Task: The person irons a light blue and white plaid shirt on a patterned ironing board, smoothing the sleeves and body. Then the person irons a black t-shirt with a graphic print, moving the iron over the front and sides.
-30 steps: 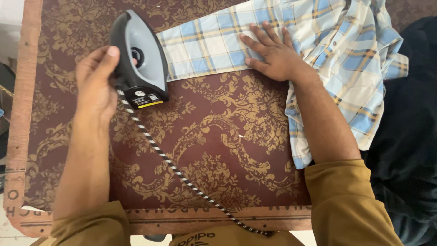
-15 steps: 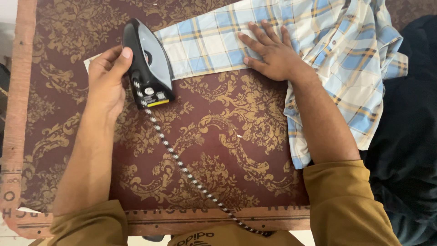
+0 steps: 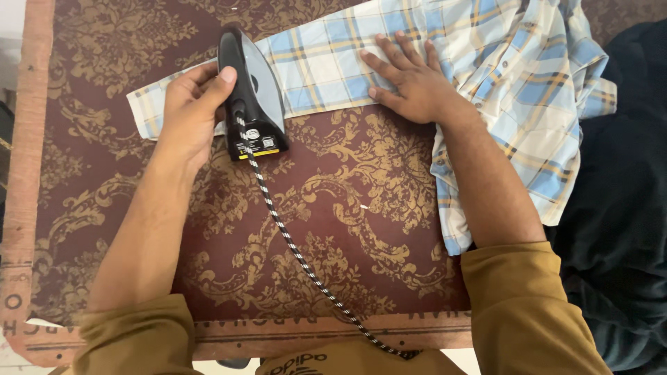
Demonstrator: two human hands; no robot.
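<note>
Iron has moved right since the earlier frames and now sits on the plaid shirt sleeve; the cuff end, covered before, shows left of it. Left hand is wrapped tight round the iron's handle, thumb on top, forearm angled up from lower left. Right hand lies flat, fingers spread, pinning the sleeve, unchanged. Striped cord trails to the board's near edge. Iron's soleplate is hidden; shirt body is cut off at top.

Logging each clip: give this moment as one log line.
left hand: grips iron on sleeve | right hand: flat on sleeve | cord: trails to near edge
</note>
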